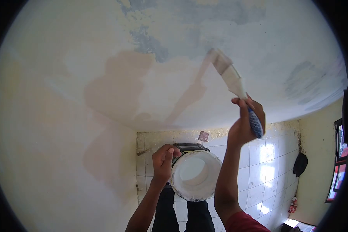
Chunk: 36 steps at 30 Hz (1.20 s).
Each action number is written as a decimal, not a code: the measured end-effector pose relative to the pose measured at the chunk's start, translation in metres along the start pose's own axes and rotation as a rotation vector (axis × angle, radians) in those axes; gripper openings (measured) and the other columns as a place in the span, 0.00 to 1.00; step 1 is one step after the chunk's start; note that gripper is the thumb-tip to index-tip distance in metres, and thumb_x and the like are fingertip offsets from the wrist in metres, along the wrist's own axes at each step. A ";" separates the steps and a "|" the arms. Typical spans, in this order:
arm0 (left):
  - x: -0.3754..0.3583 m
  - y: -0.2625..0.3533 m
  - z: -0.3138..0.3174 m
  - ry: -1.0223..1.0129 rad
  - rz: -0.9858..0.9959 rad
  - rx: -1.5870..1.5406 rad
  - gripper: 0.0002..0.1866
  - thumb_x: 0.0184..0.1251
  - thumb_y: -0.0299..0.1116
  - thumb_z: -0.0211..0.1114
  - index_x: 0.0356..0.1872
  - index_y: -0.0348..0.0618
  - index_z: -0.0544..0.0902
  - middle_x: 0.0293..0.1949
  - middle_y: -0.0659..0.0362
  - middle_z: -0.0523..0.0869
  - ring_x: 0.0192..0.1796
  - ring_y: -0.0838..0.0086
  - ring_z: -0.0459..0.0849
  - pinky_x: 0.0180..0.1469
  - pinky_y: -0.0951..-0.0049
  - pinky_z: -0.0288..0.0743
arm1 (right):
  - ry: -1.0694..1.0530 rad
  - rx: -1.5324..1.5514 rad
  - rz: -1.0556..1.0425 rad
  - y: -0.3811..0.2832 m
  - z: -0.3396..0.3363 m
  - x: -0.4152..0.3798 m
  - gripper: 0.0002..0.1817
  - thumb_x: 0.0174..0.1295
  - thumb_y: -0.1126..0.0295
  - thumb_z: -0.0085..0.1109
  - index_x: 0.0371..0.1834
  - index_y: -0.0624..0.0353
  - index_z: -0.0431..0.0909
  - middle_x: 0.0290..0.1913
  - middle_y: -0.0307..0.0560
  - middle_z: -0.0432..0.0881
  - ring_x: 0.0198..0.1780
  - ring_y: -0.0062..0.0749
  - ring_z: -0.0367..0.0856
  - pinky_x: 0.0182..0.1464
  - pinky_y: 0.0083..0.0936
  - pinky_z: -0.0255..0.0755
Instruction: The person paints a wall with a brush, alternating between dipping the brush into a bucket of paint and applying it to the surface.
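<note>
My right hand [246, 121] is closed round the handle of a wide paintbrush [232, 79], whose blue grip shows below the palm. The brush points up and left, its bristles at the wall [174, 85], which has grey and pale patches. My left hand [165, 161] is closed at the upper left rim of a white bucket [216, 183]; its fingertips are partly hidden, and what they hold is not clear. White paint [193, 171] lies inside the bucket, and a dark object [191, 147] is behind it.
White floor tiles [255, 170] spread below the wall. A small reddish square [203, 136] lies near the wall's foot. At the right are a black item [300, 164], red and white objects [293, 205] and a dark-framed window [338, 166]. My legs [199, 216] are under the bucket.
</note>
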<state>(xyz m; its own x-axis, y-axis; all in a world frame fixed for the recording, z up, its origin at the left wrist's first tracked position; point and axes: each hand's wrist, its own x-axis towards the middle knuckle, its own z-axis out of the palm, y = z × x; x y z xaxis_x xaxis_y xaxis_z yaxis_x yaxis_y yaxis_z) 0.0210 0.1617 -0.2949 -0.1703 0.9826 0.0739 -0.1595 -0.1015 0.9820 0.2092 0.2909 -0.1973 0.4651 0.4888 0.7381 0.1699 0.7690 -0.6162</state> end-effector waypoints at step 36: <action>0.016 0.026 -0.091 0.172 0.046 0.033 0.14 0.78 0.32 0.54 0.36 0.32 0.81 0.30 0.54 0.86 0.35 0.71 0.84 0.43 0.70 0.76 | 0.177 -0.061 0.183 -0.027 0.153 -0.100 0.05 0.61 0.87 0.62 0.39 0.71 0.80 0.35 0.51 0.85 0.37 0.38 0.89 0.57 0.42 0.81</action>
<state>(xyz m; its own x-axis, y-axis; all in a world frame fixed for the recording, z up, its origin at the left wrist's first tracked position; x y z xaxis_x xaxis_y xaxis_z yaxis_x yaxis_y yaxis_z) -0.0744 0.1608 -0.2843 -0.3411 0.9356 0.0910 -0.1157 -0.1378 0.9837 0.0250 0.2841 -0.2127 0.6369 0.5339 0.5561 0.1180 0.6454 -0.7547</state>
